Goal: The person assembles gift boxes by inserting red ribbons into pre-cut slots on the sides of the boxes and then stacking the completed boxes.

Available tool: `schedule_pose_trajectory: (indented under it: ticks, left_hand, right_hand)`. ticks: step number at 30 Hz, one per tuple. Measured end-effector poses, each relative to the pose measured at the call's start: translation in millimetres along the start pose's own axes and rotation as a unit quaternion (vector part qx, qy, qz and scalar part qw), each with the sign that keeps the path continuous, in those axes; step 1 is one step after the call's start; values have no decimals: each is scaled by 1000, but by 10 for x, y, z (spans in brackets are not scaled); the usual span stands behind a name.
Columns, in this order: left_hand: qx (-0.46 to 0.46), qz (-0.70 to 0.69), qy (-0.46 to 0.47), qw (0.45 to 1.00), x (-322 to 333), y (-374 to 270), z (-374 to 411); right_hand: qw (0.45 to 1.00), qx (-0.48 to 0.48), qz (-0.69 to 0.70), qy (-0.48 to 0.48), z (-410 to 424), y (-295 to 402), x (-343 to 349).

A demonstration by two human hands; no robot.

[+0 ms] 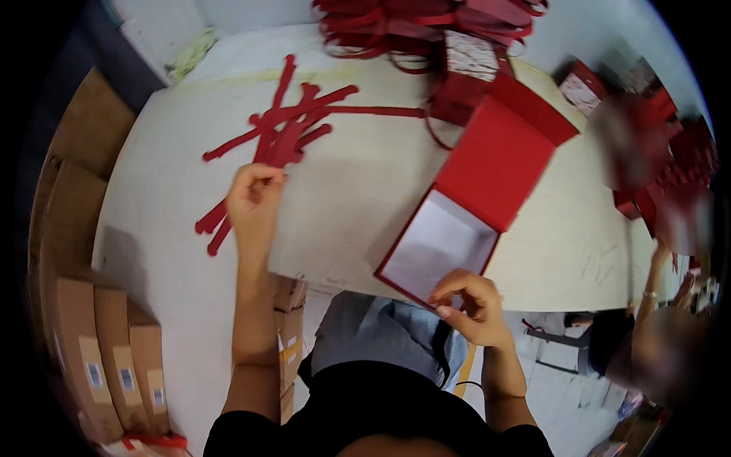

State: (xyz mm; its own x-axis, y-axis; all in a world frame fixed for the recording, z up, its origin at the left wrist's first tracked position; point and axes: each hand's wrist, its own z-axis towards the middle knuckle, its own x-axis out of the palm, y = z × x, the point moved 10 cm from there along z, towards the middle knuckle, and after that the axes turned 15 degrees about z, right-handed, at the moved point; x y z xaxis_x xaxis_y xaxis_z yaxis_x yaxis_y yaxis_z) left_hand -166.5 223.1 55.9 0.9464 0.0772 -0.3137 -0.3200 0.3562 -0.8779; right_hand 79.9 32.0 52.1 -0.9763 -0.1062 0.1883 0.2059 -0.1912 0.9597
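My left hand (256,191) is at the lower part of a loose pile of dark red ribbon strips (282,134) on the table. Its thumb and fingertips are drawn together there; whether a strip is pinched between them cannot be made out. A red gift box (394,251) with a white inside (437,237) stands at the table's front edge, its hinged red lid (494,160) folded back away from me. My right hand (474,308) is at the box's near wall, fingers curled and thumb close to the index finger. Its grip on the wall is unclear.
Stacked red bags or boxes with handles (422,25) fill the back of the pale table (337,217). A red box with a white patterned panel (471,57) stands beside the lid. Cardboard cartons (105,348) line the left. Other people (657,268) are at the right.
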Motion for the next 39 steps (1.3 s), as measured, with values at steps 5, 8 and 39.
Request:
schedule_pose_trajectory:
  ticks: [5,8,39]
  left_hand:
    - [14,110,31,993,80,25,-154]
    - [91,190,33,977,168,-159,-145]
    - [336,-174,264,887,1058,-1191,-1641]
  right_hand:
    - [1000,-2,11,5,-22,-12,19]
    - [1000,-21,-23,-2,-76,16,-87]
    - [847,-55,453,-273,595,245,-823]
